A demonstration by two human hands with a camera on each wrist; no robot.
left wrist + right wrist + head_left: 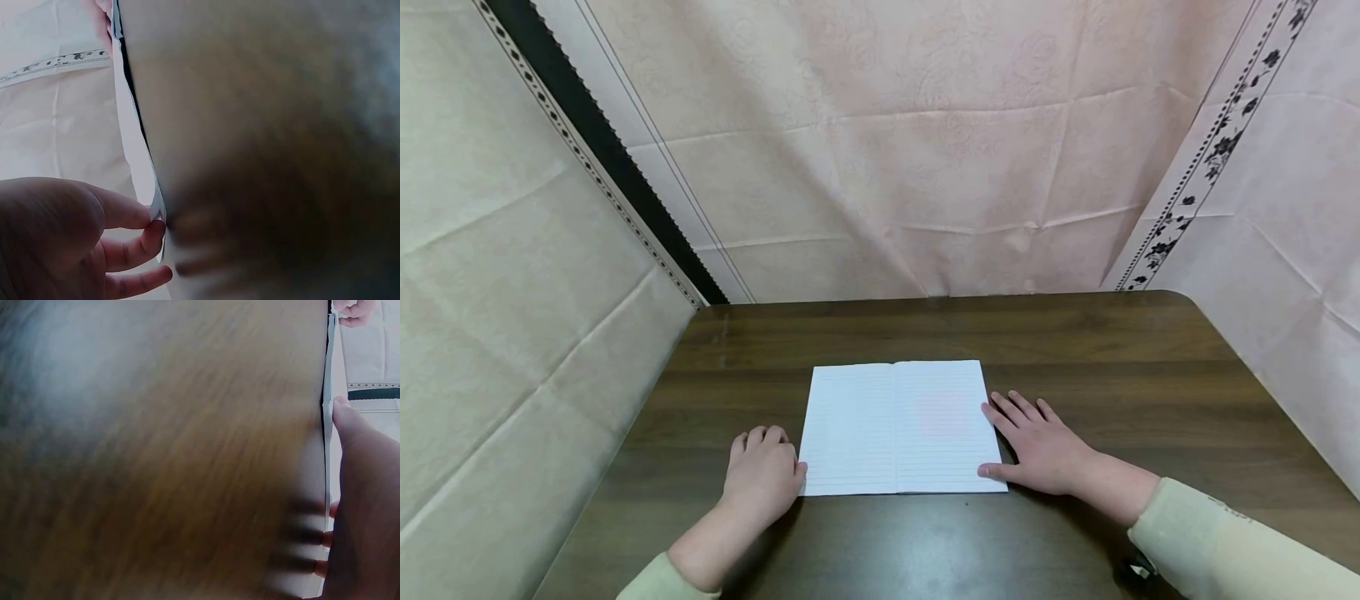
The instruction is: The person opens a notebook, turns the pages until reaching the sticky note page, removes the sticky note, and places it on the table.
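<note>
Head | one notebook (850, 433), two open pages (936, 425) | left hand (762, 475): fingers (129, 252) pinching its edge | right hand (1041, 448): fingers spread

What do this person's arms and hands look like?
The left hand and right hand wear no gloves. The left sleeve is pale green; the right sleeve, pale green turning creamier, bears small dark markings. A dark object beneath it is unclear.

Our sleeves (1172, 525) are pale green, the right turning creamy past its cuff, with small dark marks (1228, 507) and something black (1126, 575) beneath.
</note>
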